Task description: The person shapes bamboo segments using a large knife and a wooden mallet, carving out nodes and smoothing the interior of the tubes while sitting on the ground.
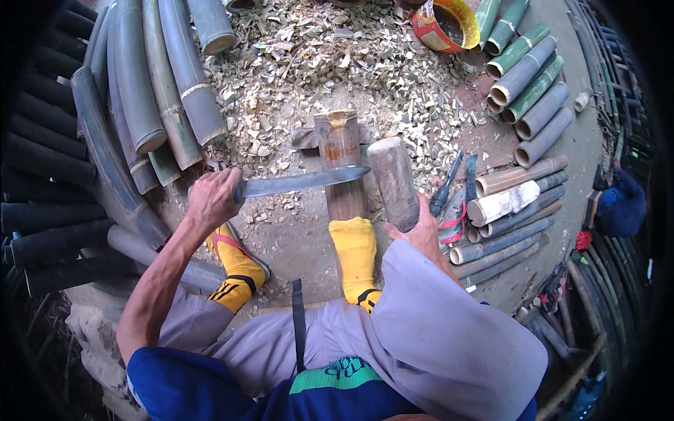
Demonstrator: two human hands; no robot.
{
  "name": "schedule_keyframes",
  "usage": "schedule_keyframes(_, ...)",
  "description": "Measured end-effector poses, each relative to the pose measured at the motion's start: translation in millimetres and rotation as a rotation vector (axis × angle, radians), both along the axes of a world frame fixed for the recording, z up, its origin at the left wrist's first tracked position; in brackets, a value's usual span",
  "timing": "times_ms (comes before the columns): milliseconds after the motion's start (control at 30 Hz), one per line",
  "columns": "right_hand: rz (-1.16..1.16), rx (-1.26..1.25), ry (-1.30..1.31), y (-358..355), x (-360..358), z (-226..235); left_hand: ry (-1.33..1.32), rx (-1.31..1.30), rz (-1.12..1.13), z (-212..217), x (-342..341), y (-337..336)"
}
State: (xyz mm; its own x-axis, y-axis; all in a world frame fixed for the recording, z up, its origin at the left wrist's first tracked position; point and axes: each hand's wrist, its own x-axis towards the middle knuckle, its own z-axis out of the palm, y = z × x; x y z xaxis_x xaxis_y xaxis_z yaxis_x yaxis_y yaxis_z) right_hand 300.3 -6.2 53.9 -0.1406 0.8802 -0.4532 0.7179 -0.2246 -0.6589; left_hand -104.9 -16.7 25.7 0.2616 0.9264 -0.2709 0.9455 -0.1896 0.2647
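My left hand [213, 195] is closed round the handle of a machete [302, 181], whose long grey blade points right and passes across a wooden log [343, 200]. The log has a notched far end and lies between my legs, its near end at my yellow-socked foot [353, 252]. Beside it, my right hand [419, 226] grips the lower end of a thick grey-brown block [393, 179]; wood or stone, I cannot tell. The block leans slightly, its pale end pointing away from me. The blade tip stops just short of the block.
Pale chips [323, 63] cover the ground ahead. Bamboo poles [130, 77] lie at the left, and cut bamboo pieces [537, 133] are stacked at the right. A red-and-yellow tub [426, 29] stands at the far right. A dark-handled tool [444, 193] lies near a sandal [455, 216].
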Motion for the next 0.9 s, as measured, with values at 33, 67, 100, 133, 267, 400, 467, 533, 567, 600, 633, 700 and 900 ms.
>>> schedule_keyframes(33, 0.011, 0.007, -0.014, -2.8, -1.9, -0.2, -0.004, 0.016, -0.014, -2.1, 0.1, -4.4)
schedule_keyframes(67, 0.022, 0.014, -0.028, -4.5, -3.0, -0.7, -0.008, 0.033, -0.028, -4.2, 0.4, -7.4)
schedule_keyframes(100, 0.027, 0.022, -0.025, -4.9, -3.2, -1.7, -0.022, 0.068, -0.032, -7.0, 0.8, -8.1)
schedule_keyframes(133, 0.03, 0.029, -0.022, -5.2, -3.2, -2.7, -0.02, 0.072, -0.03, -8.1, 0.9, -8.2)
schedule_keyframes(267, 0.039, 0.028, -0.01, -0.4, -1.8, -9.1, -0.011, 0.079, -0.013, -9.6, 2.8, -7.9)
schedule_keyframes(400, 0.046, -0.002, 0.007, 6.0, -0.2, -12.8, -0.024, 0.087, -0.004, -9.6, 3.2, -4.9)
schedule_keyframes(467, 0.054, 0.012, 0.027, 8.7, 0.9, -13.9, -0.023, 0.086, -0.002, -8.7, 3.3, -3.5)
schedule_keyframes(533, 0.073, 0.038, 0.038, 10.0, 3.6, -17.4, -0.022, 0.076, -0.004, -8.9, 3.4, -2.3)
schedule_keyframes(567, 0.083, 0.051, 0.044, 10.8, 5.5, -18.4, -0.021, 0.067, -0.007, -9.1, 3.5, -1.8)
schedule_keyframes(600, 0.119, 0.075, 0.021, 13.1, 6.6, -18.6, -0.016, 0.058, -0.007, -9.2, 1.9, -1.8)
schedule_keyframes(633, 0.156, 0.098, -0.001, 16.4, 8.9, -17.1, 0.009, 0.03, -0.017, -10.3, 0.8, -1.8)
schedule_keyframes(700, 0.34, 0.219, 0.013, 24.9, 17.0, -9.7, 0.061, -0.025, -0.036, -13.3, -0.1, 0.6)
schedule_keyframes(900, 1.411, 0.806, 0.248, 101.9, 19.4, 16.3, 0.082, -0.077, -0.07, -8.1, 0.5, 16.4)
